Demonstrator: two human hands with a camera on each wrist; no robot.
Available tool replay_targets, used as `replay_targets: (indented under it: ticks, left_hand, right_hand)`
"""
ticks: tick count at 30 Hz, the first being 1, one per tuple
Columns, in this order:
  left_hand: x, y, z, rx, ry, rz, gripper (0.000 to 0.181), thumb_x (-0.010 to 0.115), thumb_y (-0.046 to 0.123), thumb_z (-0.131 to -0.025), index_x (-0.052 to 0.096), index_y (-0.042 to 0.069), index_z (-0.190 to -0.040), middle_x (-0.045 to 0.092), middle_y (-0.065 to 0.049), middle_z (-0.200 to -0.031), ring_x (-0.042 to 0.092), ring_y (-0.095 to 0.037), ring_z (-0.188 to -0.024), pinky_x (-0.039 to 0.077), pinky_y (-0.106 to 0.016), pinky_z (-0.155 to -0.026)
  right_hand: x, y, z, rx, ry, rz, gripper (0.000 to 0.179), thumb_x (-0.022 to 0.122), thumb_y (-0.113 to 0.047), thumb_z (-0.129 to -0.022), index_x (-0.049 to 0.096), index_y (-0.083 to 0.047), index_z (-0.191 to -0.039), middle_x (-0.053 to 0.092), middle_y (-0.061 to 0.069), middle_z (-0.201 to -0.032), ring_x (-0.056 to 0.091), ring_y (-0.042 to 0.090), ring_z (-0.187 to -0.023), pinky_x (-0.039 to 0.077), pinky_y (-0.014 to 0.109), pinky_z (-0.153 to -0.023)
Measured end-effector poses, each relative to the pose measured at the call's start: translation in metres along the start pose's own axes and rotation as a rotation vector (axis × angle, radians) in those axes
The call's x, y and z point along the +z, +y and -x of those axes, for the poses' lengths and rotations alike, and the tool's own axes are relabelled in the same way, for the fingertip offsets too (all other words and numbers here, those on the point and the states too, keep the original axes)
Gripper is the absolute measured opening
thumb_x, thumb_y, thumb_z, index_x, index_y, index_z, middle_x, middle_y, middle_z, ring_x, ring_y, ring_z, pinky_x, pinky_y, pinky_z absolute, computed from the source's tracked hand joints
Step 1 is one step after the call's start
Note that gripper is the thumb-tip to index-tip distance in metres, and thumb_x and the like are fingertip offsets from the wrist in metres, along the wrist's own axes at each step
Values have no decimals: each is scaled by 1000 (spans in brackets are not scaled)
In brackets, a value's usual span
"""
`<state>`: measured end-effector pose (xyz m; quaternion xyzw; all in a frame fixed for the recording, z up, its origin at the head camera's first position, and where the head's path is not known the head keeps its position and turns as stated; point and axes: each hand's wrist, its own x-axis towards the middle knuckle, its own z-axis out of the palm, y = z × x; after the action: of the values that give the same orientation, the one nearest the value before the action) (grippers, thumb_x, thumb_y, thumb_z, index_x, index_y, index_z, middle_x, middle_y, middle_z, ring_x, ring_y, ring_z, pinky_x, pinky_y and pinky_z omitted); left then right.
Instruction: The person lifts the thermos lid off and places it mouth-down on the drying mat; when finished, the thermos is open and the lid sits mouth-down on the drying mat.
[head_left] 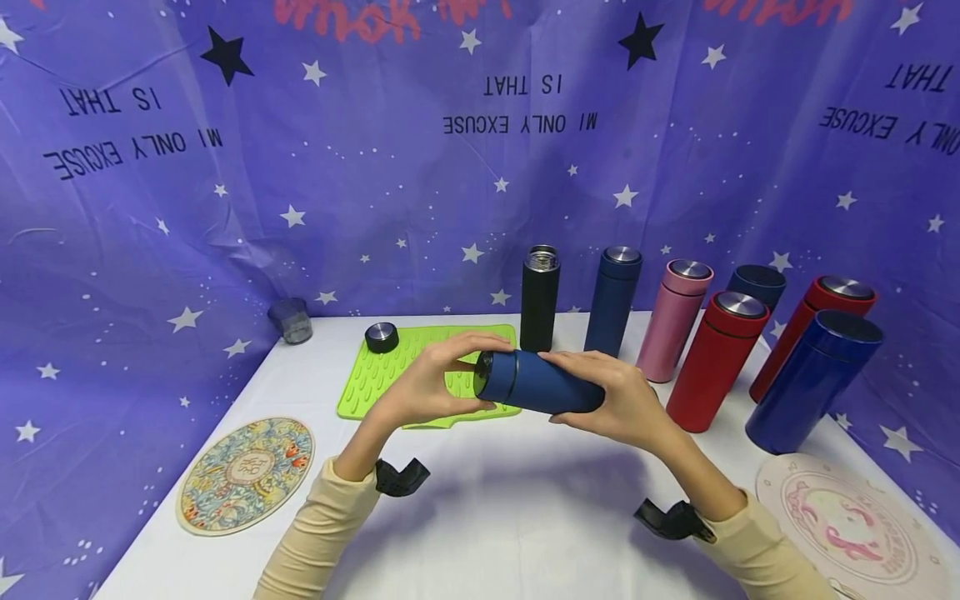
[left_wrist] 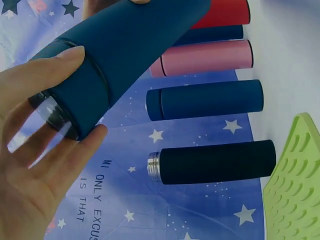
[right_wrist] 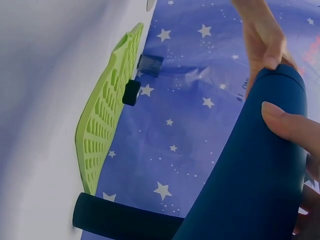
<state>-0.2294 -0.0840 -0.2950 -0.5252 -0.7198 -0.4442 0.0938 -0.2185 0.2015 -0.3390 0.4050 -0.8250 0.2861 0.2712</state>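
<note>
A dark blue thermos flask (head_left: 551,385) is held tilted on its side above the table, its capped end toward the left. My left hand (head_left: 427,385) grips the lid (head_left: 497,377), with the thumb on one side and the fingers round the other. Around the body curls my right hand (head_left: 624,398), near the base end. In the left wrist view a dark seam separates the lid (left_wrist: 82,97) from the body (left_wrist: 135,45). Whether the lid is loose cannot be told.
A green drying mat (head_left: 480,333) bears a black lid (head_left: 382,337). Behind stands a lidless black flask (head_left: 539,304); several blue, pink and red flasks (head_left: 717,362) stand to the right. A small glass (head_left: 291,321), a patterned round mat (head_left: 247,475) and a pink mat (head_left: 855,525) lie around.
</note>
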Motion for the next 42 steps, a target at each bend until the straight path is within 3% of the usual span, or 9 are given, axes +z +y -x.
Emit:
replay_targets:
  ticks: [6,11,14,20,27,30,35,39,42]
  left_hand:
    - [1,6,-1,-167,76,37,61,84,0,-70,57,-6,-125,61,-20,-119,63,-32,-98,59,-44,-73]
    - [4,6,-1,-288,104,32,57,82,4,-75,57,-4,-125,63,-18,-116,65,-33,-95,59,-39,-72]
    - [6,-4,1,-270,88,34,60,82,5,-76,55,-1,-129,61,-17,-121,63,-32,-100,59,-38,-76]
    - [8,-32,6,-88,11,-11,73,87,8,-70,52,3,-134,55,-10,-132,56,-23,-115,56,-36,-84]
    - [7,-32,5,-5,-30,0,71,85,-1,-70,53,1,-133,53,-11,-134,51,-23,-122,55,-34,-85]
    - [6,-20,3,-29,-6,22,70,84,-4,-68,53,-3,-131,55,-16,-131,54,-28,-117,57,-39,-82]
    - [2,1,0,-169,47,84,67,83,-2,-70,53,-5,-130,58,-19,-125,60,-34,-106,58,-42,-77]
    - [2,5,0,-269,78,87,62,82,2,-74,54,-1,-130,61,-18,-120,63,-34,-101,59,-40,-76]
    - [3,4,0,-270,75,88,62,81,2,-75,54,-1,-131,60,-18,-122,62,-34,-103,58,-41,-78]
  right_hand:
    - [1,-4,-1,-44,29,129,80,91,-27,-63,58,-21,-135,63,4,-125,59,23,-111,57,46,-80]
    - [0,-7,-2,-74,45,241,80,90,-28,-64,57,-23,-137,62,7,-126,59,25,-110,57,47,-78]
    - [-1,-5,-2,-63,36,236,80,90,-28,-63,57,-23,-136,62,6,-126,59,24,-110,57,47,-78]
    - [-7,-1,0,61,-56,41,80,92,-30,-62,59,-23,-135,65,0,-122,61,19,-106,56,43,-80]
    - [-12,-1,2,189,-136,-87,77,88,-41,-66,58,-26,-136,66,-3,-117,62,15,-99,55,39,-78]
    - [-11,-4,2,159,-105,-67,78,90,-36,-65,58,-25,-135,65,-3,-119,61,16,-102,55,40,-79]
    - [-8,-10,0,49,-19,80,80,92,-28,-63,58,-23,-135,64,1,-123,60,21,-109,56,44,-80]
    - [-5,-13,0,-11,29,220,78,90,-29,-64,58,-24,-135,64,4,-124,60,24,-111,57,46,-78]
    - [-5,-13,0,-17,37,246,78,90,-29,-64,58,-24,-135,64,4,-124,60,25,-110,57,47,-77]
